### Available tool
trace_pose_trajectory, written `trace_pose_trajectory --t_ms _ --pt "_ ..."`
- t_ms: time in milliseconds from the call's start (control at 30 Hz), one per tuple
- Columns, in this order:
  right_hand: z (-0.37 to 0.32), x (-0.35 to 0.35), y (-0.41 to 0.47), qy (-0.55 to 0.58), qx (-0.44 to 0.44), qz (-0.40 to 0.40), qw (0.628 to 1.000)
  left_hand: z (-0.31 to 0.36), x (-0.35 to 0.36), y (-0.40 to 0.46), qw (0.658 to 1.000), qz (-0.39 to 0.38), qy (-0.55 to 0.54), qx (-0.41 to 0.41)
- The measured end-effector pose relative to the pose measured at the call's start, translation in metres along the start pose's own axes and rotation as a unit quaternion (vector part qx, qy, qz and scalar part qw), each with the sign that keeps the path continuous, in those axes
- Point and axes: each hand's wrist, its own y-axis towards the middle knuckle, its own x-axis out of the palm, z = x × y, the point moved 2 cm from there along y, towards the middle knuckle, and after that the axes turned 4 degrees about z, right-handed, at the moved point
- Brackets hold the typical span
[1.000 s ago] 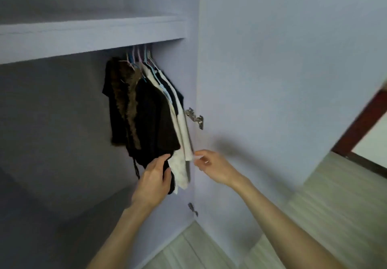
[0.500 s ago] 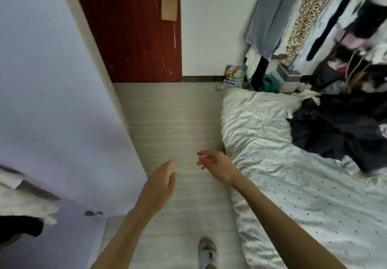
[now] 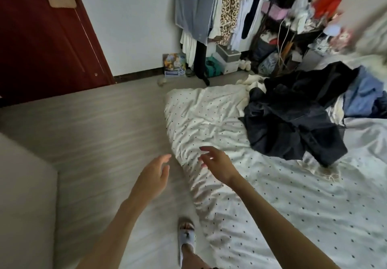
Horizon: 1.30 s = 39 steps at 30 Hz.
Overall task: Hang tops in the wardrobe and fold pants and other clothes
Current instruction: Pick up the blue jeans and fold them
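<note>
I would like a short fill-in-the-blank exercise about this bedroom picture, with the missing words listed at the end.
1. The pile of dark clothes lies on the ____.
2. Both the left hand and the right hand are open and hold ____.
3. The door at the upper left is dark ____.
4. On the floor beside the bed, one foot wears a ____.

Missing words: bed; nothing; red; slipper

Bed (image 3: 293,206) with white dotted cover, wrinkled. Dark clothes pile (image 3: 293,122) lies on far part; blue garment (image 3: 362,94) touching pile at right; cream cloth (image 3: 254,81) behind it. Floor (image 3: 94,126) beside bed, grey planks; slipper (image 3: 187,239) on it.
</note>
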Motion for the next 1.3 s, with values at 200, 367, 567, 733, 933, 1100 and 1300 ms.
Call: trace_pose_trajectory --t_ms 200,367,567,733,933,1100,1300 --pt "-0.022 -0.046 0.12 0.019 0.033 0.027 0.999 0.006 -0.007 0.134 1.0 -0.025 0.008 0.0" --pt "-0.042 -0.061 0.208 0.035 0.067 0.042 0.996 -0.004 -0.018 0.238 0.998 -0.066 0.014 0.004" --pt "-0.068 -0.066 0.332 0.033 0.099 0.101 0.989 -0.048 -0.053 0.409 0.991 -0.122 0.03 0.054" --pt "-0.112 -0.062 0.443 0.078 0.126 0.209 0.967 -0.065 -0.083 0.568 0.976 -0.163 0.04 0.139" --pt "-0.148 -0.089 0.528 0.107 0.176 0.311 0.928 -0.029 -0.077 0.704 0.937 -0.257 0.02 0.234" --pt "-0.139 -0.122 0.568 0.134 0.22 0.406 0.877 0.007 -0.037 0.782 0.895 -0.325 0.005 0.306" --pt "-0.117 -0.191 0.628 0.131 0.254 0.486 0.826 0.085 0.033 0.871 0.801 -0.377 0.083 0.457"
